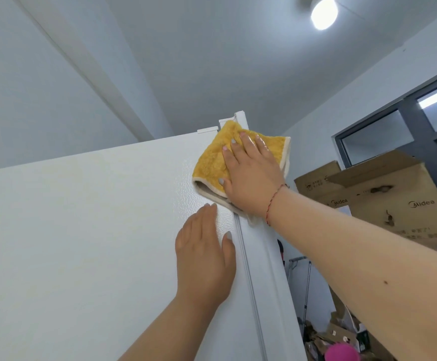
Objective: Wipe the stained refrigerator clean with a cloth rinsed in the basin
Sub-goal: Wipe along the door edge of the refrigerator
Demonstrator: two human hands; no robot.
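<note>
Both arms reached upward; the right hand (251, 173) and the left hand (205, 252) lay flat, fingers straight.

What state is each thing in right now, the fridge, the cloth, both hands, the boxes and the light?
refrigerator: door shut, faint yellowish stains on its side.
cloth: pressed flat against the refrigerator's top corner.
right hand: open, fingers spread, pressing the cloth.
left hand: open, flat on the refrigerator, holding nothing.
cardboard boxes: flaps open.
ceiling light: on.

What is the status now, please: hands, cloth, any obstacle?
Right hand flat, pressing yellow cloth on refrigerator top corner. Left hand flat on its side, bracing. Nothing in the way.
</note>
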